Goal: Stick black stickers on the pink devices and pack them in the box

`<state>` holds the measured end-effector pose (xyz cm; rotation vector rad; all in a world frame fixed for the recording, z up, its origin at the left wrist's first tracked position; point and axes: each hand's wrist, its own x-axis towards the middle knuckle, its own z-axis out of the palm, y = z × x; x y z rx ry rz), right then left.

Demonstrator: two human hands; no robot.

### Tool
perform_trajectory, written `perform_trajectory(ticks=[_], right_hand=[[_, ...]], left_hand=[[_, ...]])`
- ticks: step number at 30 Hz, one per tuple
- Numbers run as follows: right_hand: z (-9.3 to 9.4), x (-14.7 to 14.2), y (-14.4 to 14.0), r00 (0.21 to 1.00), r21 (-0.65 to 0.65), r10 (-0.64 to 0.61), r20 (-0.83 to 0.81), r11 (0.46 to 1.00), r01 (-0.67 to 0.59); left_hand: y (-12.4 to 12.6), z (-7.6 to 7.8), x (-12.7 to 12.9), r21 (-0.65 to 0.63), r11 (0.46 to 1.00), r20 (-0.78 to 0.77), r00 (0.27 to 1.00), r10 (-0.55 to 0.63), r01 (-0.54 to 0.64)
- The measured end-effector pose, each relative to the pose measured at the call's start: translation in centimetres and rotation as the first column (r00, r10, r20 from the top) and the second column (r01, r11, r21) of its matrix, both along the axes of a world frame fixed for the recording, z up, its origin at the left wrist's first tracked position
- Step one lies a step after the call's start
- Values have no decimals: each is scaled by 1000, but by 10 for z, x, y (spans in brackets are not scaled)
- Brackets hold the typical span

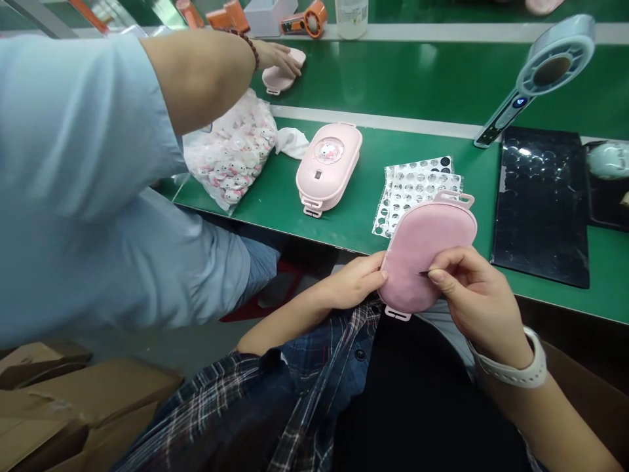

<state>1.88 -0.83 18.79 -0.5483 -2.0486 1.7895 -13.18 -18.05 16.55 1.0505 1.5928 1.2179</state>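
My left hand (358, 280) is closed on the left edge of a pink oval case (417, 246), which is tilted up above my lap. Strap loops stick out at both ends, and its soft-looking pink face is toward me. With thumb and forefinger together, my right hand (474, 298) pinches a small thin dark piece (423, 273) against that face. What exactly the piece is, I cannot make out. Just behind the case lie white sheets with rows of dark round dots (407, 180). A similar pink case (330, 164) with a cartoon-cat window rests on the green bench.
At left a co-worker's arm (206, 72) reaches across to another pink piece (280, 75). A clear bag of small cat-faced parts (233, 147) sits beside it. A light blue handheld fan (540, 72) stands behind a black tray (543, 210). Cardboard boxes (98, 393) are at lower left.
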Motion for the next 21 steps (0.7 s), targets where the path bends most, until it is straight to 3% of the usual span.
perform_trajectory(ticks=[4, 7, 14, 21], right_hand=[[2, 0, -1, 1000, 15, -3, -15, 1000, 4], [1, -2, 0, 1000, 11, -2, -12, 1000, 2], [4, -3, 0, 1000, 91, -3, -26, 996, 5], [-7, 1, 5, 1000, -6, -11, -17, 1000, 11]], left_hand=[[-1, -1, 0, 22, 999, 53, 998, -24, 23], [0, -2, 2, 18, 999, 112, 993, 25, -27], [3, -4, 3, 37, 998, 101, 994, 44, -48], [4, -5, 5, 14, 997, 171, 983, 66, -69]])
